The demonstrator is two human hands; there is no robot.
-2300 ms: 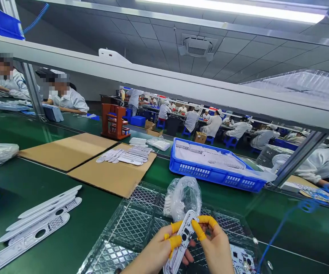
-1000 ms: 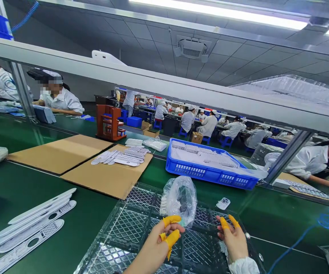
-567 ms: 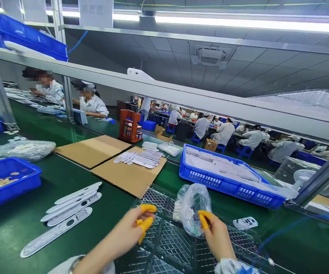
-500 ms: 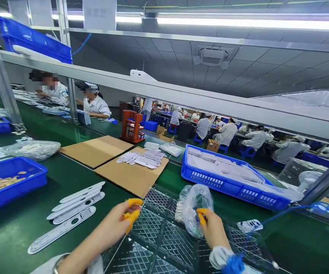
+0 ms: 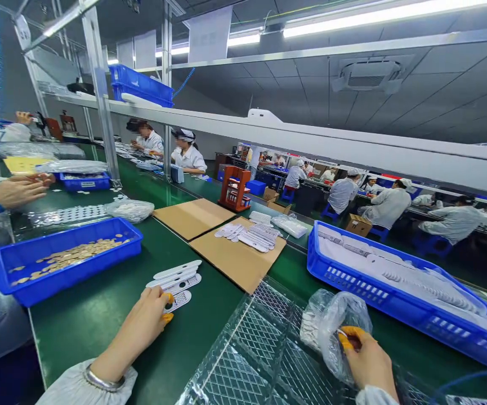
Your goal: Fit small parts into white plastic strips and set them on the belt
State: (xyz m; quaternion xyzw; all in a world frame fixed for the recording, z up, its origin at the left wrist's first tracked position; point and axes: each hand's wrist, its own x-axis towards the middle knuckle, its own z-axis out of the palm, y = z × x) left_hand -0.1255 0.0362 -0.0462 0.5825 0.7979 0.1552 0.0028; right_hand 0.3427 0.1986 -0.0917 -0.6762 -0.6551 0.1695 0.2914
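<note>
My left hand (image 5: pixel 152 315), with yellow finger covers, reaches over the long white perforated pieces (image 5: pixel 179 284) on the green table; its fingers are apart around the nearest piece, and no hold on it shows. My right hand (image 5: pixel 363 349) is at the opening of a clear plastic bag (image 5: pixel 340 332) with small white parts inside. Its thumb and finger are pinched together at a small pale thing too small to name. The bag rests on a clear tray with a diamond pattern (image 5: pixel 243 349).
A blue bin of round tan pieces (image 5: pixel 68 250) stands left, near a co-worker's hands (image 5: pixel 21 191). Cardboard sheets (image 5: pixel 213 253) with white pieces lie ahead, before a red-orange fixture (image 5: pixel 235 188). A blue crate (image 5: pixel 353 281) of white parts is at right.
The view has turned left. My left hand has moved from the tray's edge to the long white pieces. My right hand stays at the bag, its thumb and finger now pinched.
</note>
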